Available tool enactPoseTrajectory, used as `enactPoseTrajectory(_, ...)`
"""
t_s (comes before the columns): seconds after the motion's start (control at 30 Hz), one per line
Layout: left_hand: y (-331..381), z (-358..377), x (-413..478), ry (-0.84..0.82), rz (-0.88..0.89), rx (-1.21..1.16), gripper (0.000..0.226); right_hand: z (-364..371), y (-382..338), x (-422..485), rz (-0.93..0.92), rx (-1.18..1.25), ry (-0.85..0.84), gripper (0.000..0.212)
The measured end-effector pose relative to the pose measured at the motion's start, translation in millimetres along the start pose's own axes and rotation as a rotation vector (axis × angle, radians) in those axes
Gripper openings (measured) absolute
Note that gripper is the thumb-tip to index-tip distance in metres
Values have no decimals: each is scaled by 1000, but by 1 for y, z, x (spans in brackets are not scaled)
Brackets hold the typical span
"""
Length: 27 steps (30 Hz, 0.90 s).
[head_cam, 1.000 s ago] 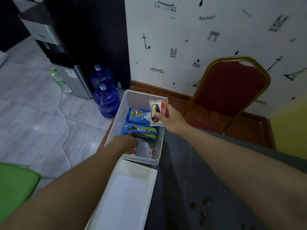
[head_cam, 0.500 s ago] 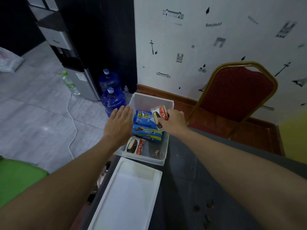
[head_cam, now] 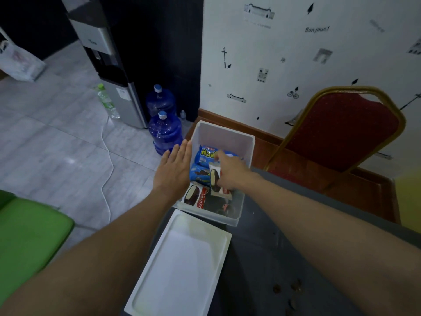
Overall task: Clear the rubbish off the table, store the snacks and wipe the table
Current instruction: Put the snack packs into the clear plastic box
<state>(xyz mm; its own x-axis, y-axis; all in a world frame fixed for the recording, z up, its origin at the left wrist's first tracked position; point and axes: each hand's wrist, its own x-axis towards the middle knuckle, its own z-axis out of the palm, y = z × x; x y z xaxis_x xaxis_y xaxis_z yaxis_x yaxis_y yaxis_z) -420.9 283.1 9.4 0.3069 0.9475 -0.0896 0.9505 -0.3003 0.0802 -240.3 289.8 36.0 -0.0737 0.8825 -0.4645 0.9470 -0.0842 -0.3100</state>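
- The right hand (head_cam: 230,173) was above the right rim of the storage box (head_cam: 224,133) a second ago. It has now gone down inside the box, fingers curled on a cake packet (head_cam: 215,179). Motion blur softens the grip.
- The cake packet was held high and upright a second ago. It is now low in the box, standing on edge against the blue snack packs (head_cam: 200,174).
- The left hand (head_cam: 175,172) was down in the near end of the box a second ago. It is now outside, flat, with fingers straight and together along the box's left wall, holding nothing. It lies much as it did half a second ago.
- A second cake packet (head_cam: 197,196), which the left hand covered a second ago, lies flat and uncovered near the box's near left corner.
- The box stands at the far left corner of the dark table (head_cam: 262,247), with the white lid (head_cam: 182,265) just in front of it.
- Brown crumbs (head_cam: 293,288) lie on the table beside the right forearm.
- A red chair (head_cam: 341,133) stands against the patterned wall.
- On the floor, blue water jugs (head_cam: 165,133) stand beside a water dispenser (head_cam: 114,76), and a green seat (head_cam: 27,238) is at the left.
- The right hand hides part of the blue snack packs and the box's right side.
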Motion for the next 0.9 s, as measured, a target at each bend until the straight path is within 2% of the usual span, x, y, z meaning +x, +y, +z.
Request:
enactPoseTrajectory(0.07,-1,1,1,7,-2,2,79,4,-2,3,0,-110,-181,52)
enactPoseTrajectory(0.13,-2,3,2,8,-3,1,81,11,-2,5,-6,-172,-274,36)
enactPoseTrajectory(0.23,-2,5,1,16,-5,-8,83,23,2,4,-70,-349,-202,22)
enactPoseTrajectory(0.37,-2,5,1,21,-3,-17,85,34,3,-3,-114,-554,-53,30)
enactPoseTrajectory(0.5,-1,3,2,0,-6,-19,88,44,4,-5,-113,-521,-188,29)
enactPoseTrajectory(0.67,0,1,2,-14,-18,-30,88,44,6,-2,-158,-577,-301,51)
enactPoseTrajectory(0.77,0,2,2,-11,-20,-32,85,44,8,1,-192,-625,-359,56)
enactPoseTrajectory(0.83,0,3,2,-3,-20,-36,82,44,9,-1,-200,-629,-346,53)
enactPoseTrajectory(0.9,0,4,2,3,-18,-34,81,44,8,-5,-201,-610,-262,41)
